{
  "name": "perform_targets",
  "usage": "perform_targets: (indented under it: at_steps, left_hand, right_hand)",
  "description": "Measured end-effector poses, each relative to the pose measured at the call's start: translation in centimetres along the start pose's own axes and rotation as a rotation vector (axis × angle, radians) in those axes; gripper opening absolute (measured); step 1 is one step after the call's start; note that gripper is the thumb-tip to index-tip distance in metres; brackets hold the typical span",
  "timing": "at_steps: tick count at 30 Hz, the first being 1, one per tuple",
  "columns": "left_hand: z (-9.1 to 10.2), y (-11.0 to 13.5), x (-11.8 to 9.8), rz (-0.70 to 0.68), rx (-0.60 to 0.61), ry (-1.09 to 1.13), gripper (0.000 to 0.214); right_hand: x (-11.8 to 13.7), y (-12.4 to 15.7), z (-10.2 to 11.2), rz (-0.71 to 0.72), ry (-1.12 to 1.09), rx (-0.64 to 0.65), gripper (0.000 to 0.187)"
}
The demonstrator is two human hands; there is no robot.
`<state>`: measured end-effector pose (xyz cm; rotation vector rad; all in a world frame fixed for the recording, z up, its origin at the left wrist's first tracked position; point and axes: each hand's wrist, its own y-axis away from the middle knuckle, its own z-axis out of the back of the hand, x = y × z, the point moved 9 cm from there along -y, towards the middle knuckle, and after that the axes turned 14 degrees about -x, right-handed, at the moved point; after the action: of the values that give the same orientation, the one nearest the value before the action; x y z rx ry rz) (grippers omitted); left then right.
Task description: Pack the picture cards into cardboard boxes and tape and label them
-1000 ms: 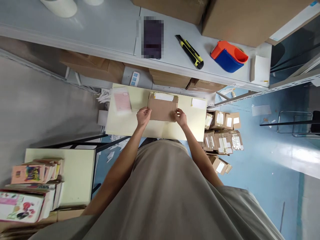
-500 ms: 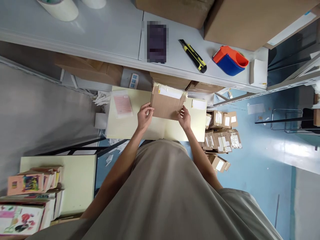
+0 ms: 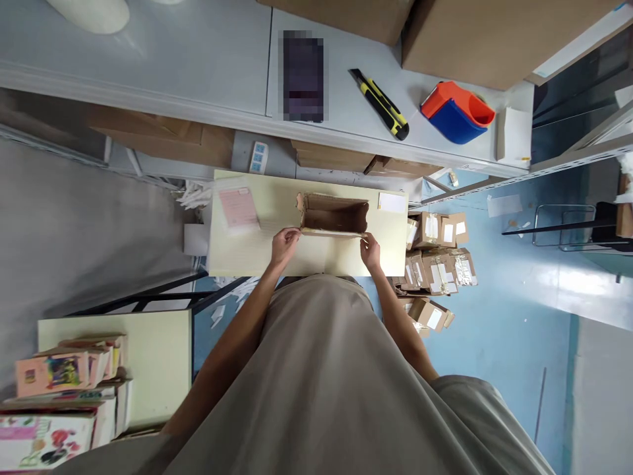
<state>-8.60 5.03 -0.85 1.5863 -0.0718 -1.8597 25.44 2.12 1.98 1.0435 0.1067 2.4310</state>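
On the cream table point(image 3: 257, 257) in front of me is a small cardboard box point(image 3: 332, 218), its open side facing up and its inside in view. Torn edges show along its rim. My left hand point(image 3: 285, 246) pinches the near left corner of the box. At the near right corner, my right hand point(image 3: 370, 253) grips the edge between thumb and fingers. A pink printed sheet point(image 3: 239, 208) lies left of the box, and a white label point(image 3: 392, 202) lies to its right.
A grey shelf point(image 3: 198, 86) above the table's far side carries a yellow-black utility knife point(image 3: 380, 104), a red-blue tape dispenser point(image 3: 457, 112) and large cartons point(image 3: 494, 39). Taped parcels point(image 3: 438, 270) stand at right. Books point(image 3: 64, 389) are stacked on a side table at lower left.
The box has tipped: its flat taped face was toward me, and now its open inside shows. Both hands have shifted to its near corners, the right one slightly closer to me.
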Motion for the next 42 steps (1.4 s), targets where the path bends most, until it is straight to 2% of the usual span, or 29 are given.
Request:
perform_targets:
  at_steps: [3, 6, 8, 11, 15, 20, 23, 26, 28, 31, 33, 35, 38, 42]
  left_hand:
    - [1.0, -0.4, -0.3, 0.017, -0.041, 0.016, 0.03]
    - [1.6, -0.7, -1.8, -0.028, -0.068, 0.036, 0.042]
    - [1.6, -0.7, -3.1, -0.061, -0.067, 0.033, 0.046]
    - [1.1, -0.3, -4.7, -0.088, -0.033, 0.038, 0.046]
    - [0.2, 0.3, -6.1, -0.086, 0.029, 0.077, 0.043]
    - [0.9, 1.0, -6.9, -0.066, 0.029, 0.089, 0.033]
    - [2.3, 1.9, -8.0, -0.075, 0.033, 0.113, 0.027]
    - [4.1, 3.2, -9.8, -0.103, 0.056, 0.146, 0.027]
    - [5.5, 4.1, -11.0, -0.109, 0.065, 0.165, 0.029]
    - [7.8, 4.7, -12.7, -0.114, 0.069, 0.222, 0.031]
    - [9.3, 4.5, -13.5, -0.106, 0.066, 0.257, 0.032]
    - [10.9, 3.7, -13.6, -0.081, 0.053, 0.263, 0.033]
    - [13.1, 1.7, -13.0, -0.049, 0.028, 0.232, 0.035]
    - [15.6, -1.1, -11.4, -0.029, 0.014, 0.199, 0.042]
  right_hand:
    - [-0.6, -0.4, 1.9, -0.005, -0.058, -0.053, 0.041]
    - [0.1, -1.1, 4.3, 0.036, -0.177, -0.164, 0.053]
    - [0.9, -1.5, 5.1, 0.061, -0.246, -0.189, 0.062]
    - [2.2, -2.2, 5.0, 0.091, -0.299, -0.14, 0.069]
    - [3.2, -2.5, 4.3, 0.136, -0.28, -0.083, 0.069]
    - [4.0, -2.0, 4.9, 0.187, -0.163, -0.109, 0.062]
    - [6.7, -1.0, 6.5, 0.284, -0.022, -0.236, 0.054]
    - [11.8, 0.9, 7.2, 0.423, 0.022, -0.307, 0.049]
    - [15.8, 2.5, 6.6, 0.514, -0.023, -0.291, 0.046]
    - [21.6, 5.5, 3.7, 0.642, -0.146, -0.204, 0.037]
    - [24.6, 7.4, 0.3, 0.687, -0.226, -0.102, 0.032]
    - [26.4, 8.6, -4.1, 0.687, -0.286, 0.01, 0.033]
    - [27.1, 8.4, -11.7, 0.624, -0.303, 0.141, 0.039]
    - [25.2, 5.4, -21.3, 0.441, -0.239, 0.254, 0.039]
